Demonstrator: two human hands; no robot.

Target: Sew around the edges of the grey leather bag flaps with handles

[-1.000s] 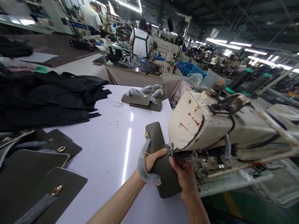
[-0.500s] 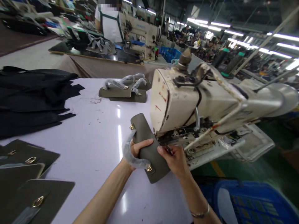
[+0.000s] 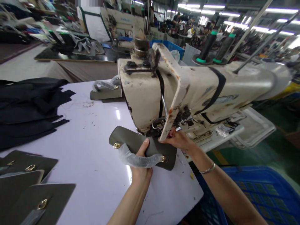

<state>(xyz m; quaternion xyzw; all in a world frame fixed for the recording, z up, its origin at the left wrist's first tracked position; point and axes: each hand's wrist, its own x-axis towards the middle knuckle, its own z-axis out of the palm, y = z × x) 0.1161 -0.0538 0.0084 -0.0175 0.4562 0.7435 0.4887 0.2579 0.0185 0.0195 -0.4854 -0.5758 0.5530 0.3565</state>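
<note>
Olive bag flap, film-wrapped handle: at 6 o'clock of sewing-machine head; newly turned crosswise, presumably realigning its far edge. Left hand: closed on flap, thumb on top. Right hand: fingers bent at far edge; hold partly hidden, cannot tell. Similar panels: 8 o'clock.

The held panel is before the sewing machine.
</note>
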